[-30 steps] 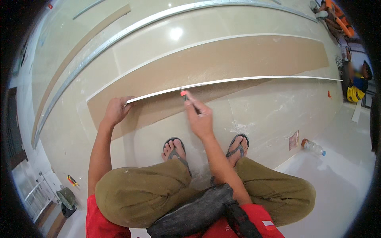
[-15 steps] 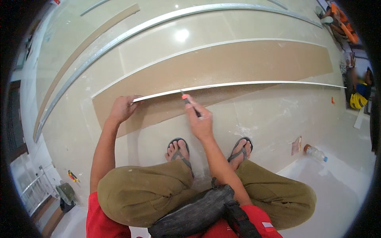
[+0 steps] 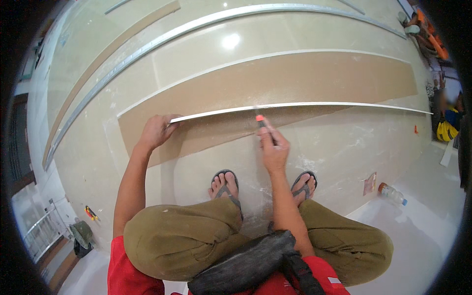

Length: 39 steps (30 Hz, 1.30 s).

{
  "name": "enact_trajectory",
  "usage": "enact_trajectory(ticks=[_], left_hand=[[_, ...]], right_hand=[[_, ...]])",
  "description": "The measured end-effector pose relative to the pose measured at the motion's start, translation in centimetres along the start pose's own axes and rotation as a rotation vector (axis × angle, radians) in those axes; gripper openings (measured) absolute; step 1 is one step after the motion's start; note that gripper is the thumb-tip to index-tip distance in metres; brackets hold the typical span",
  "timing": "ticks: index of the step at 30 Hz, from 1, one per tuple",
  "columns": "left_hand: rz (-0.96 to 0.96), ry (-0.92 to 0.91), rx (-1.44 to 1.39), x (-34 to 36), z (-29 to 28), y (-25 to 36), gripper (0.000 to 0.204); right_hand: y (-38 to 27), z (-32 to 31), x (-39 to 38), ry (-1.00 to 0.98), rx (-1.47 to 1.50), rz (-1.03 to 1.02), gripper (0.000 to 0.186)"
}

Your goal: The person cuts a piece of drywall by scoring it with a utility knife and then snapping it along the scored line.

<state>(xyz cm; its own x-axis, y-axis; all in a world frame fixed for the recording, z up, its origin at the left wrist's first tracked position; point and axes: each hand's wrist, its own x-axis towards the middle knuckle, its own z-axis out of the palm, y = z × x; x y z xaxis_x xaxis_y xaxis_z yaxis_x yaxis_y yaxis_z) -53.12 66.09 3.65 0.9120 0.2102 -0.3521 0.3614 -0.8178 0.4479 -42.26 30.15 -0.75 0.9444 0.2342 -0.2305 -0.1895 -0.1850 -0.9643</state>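
A long brown-faced board [image 3: 334, 73] with white edges lies across the floor in front of my feet. A white edge [image 3: 314, 103] runs along a raised near part, with shadowed brown facing beneath. My left hand [image 3: 158, 130] grips this edge at its left end, fingers wrapped round it. My right hand [image 3: 275, 150] is closed on a utility knife [image 3: 260, 119] with a red-orange part, its blurred tip at the white edge near the middle.
Long metal channels [image 3: 221, 14] and a brown strip [image 3: 98, 61] lie beyond the board. A yellow-handled tool [image 3: 91, 214] is lower left. A plastic bottle [image 3: 392, 193] lies right. At the upper right are another person [image 3: 442, 105], a yellow bag [image 3: 447, 131] and orange items [image 3: 432, 37].
My right hand and the knife have moved right along the white edge. My left hand keeps its grip on the left end. The whole view has shifted slightly.
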Motion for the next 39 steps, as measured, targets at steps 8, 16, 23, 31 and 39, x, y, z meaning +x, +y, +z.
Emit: enact_trajectory(ticks=[8,16,23,31,39], left_hand=[[0.011,-0.005,-0.047,0.3,0.7,-0.4,0.025],[0.023,-0.009,-0.019,0.2,0.7,-0.1,0.029],[0.065,0.044,-0.033,0.1,1.6,-0.7,0.03],[0.041,0.026,0.066,0.2,1.2,0.0,0.028],[0.082,0.065,0.005,0.5,1.5,-0.7,0.025]], right_hand=[[1.2,1.8,-0.4,0.032,-0.036,-0.09,0.037],[-1.2,-0.3,0.7,0.205,0.074,0.048,0.037],[-2.3,3.2,-0.6,-0.082,0.022,-0.004,0.036],[-3.4,-9.3,3.7,0.321,0.191,0.23,0.036],[-0.5,-8.2,4.2,0.336,0.055,0.058,0.041]])
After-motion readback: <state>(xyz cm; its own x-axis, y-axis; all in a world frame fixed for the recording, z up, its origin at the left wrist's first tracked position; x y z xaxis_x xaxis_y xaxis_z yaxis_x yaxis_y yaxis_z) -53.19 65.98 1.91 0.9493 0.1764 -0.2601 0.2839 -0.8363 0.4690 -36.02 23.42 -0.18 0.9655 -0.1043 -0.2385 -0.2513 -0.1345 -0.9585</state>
